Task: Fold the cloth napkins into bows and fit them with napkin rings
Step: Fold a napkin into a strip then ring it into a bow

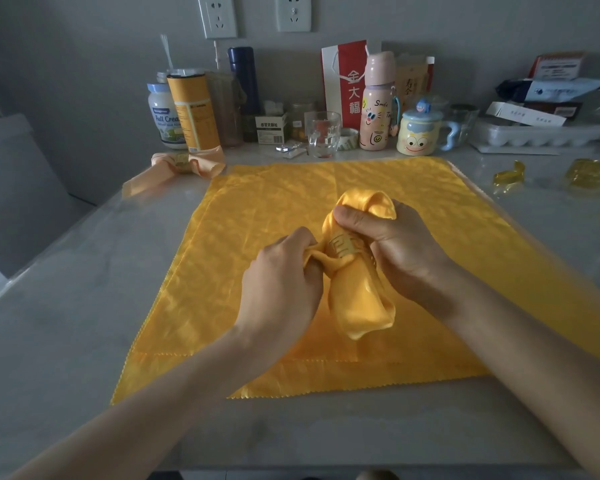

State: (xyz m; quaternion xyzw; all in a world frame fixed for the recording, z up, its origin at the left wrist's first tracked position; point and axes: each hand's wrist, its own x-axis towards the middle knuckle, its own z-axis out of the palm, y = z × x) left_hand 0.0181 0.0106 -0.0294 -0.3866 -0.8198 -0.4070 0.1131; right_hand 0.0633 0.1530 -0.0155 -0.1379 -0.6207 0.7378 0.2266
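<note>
A folded yellow satin napkin (359, 299) is held up above flat yellow napkins (264, 216) spread on the table. A gold napkin ring (342, 249) circles its middle. My left hand (284, 275) pinches the gathered cloth just left of the ring. My right hand (392, 233) grips the napkin's upper loop beside the ring, thumb on top. A peach napkin bow (184, 166) with its own ring lies at the table's far left.
Loose gold rings (586, 174) lie at the right edge. Bottles, a milk-powder jar (163, 116), an orange canister (193, 112), a glass (323, 133), a pink flask (376, 102), a cartoon mug (420, 133) and boxes line the back wall. A grey chair (18, 188) stands left.
</note>
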